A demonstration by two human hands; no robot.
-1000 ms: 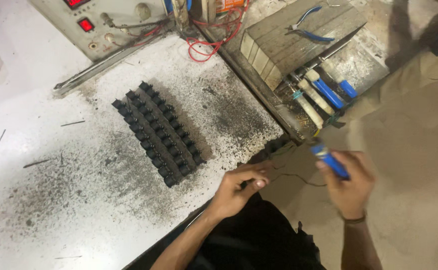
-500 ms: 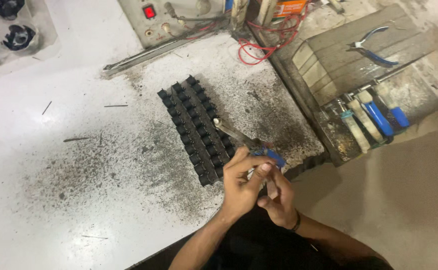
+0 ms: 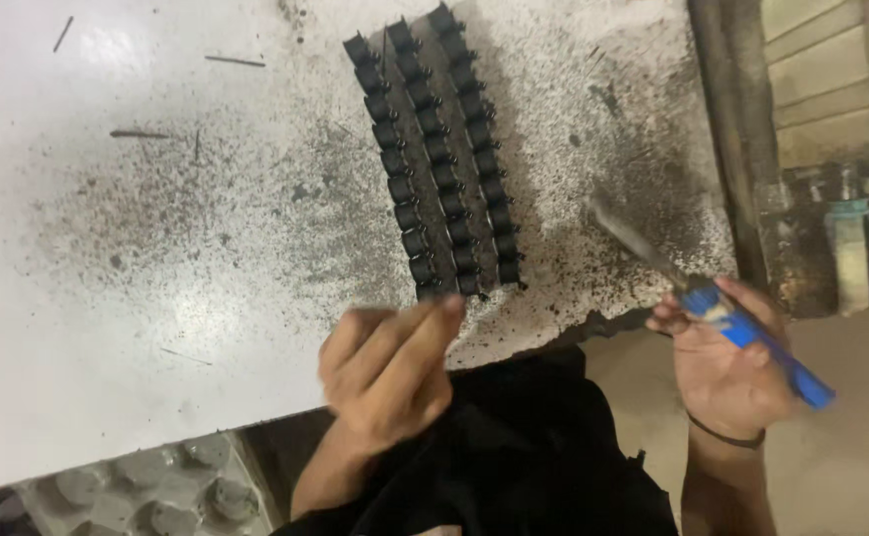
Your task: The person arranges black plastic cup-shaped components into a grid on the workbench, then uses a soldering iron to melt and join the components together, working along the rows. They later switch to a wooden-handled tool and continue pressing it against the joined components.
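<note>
A white table fills most of the view, its top speckled with dark grit, thickest around the middle and right. On it lies a black rack of small black parts set in three rows, running from the top of the view down toward the near edge. A few thin dark slivers lie scattered on the left part of the table. A grey moulded tray with round pockets shows below the near edge at lower left.

The left hand hangs over the near edge, fingers loosely curled and pointing at the rack's near end, fingertips just short of it; it is blurred, and whether it pinches anything cannot be told. The right hand, off the table to the right, is wrapped around the blue handle of a tool, whose grey tip points up-left over the gritty top, right of the rack
</note>
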